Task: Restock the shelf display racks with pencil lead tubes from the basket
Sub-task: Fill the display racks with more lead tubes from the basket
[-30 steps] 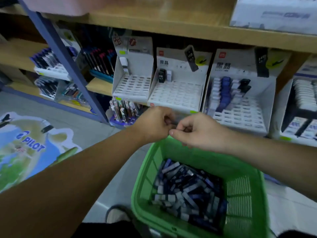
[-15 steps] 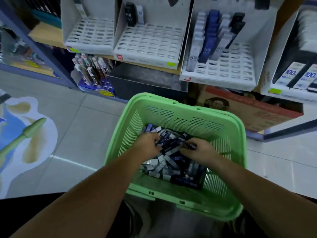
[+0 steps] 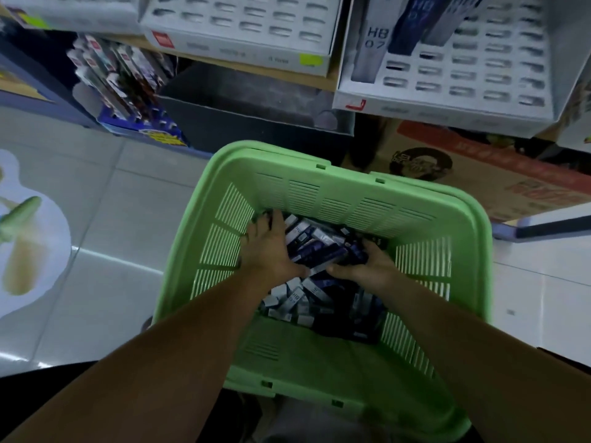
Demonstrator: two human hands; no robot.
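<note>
Head view looks down into a green basket point(image 3: 351, 183) that sits close before the person, over a tiled floor point(image 3: 112, 244). The tubes point(image 3: 316, 244) lie in a loose heap on the bottom of the basket, dark blue and grey mixed. Both hands are inside it, at the far side of the heap. The left hand point(image 3: 271, 251) lies against the left side of a bunch of tubes, its fingers nearly straight and pressing. The right hand point(image 3: 371, 266) is on the other side of the bunch, its fingers curled around some tubes. The thumbs are almost touching. Above, on the shelf, the right rack point(image 3: 463, 91) has many free slots, and a grey tube point(image 3: 371, 49) marked HB 07 stands in it. A carton point(image 3: 511, 177) is under this rack.
</note>
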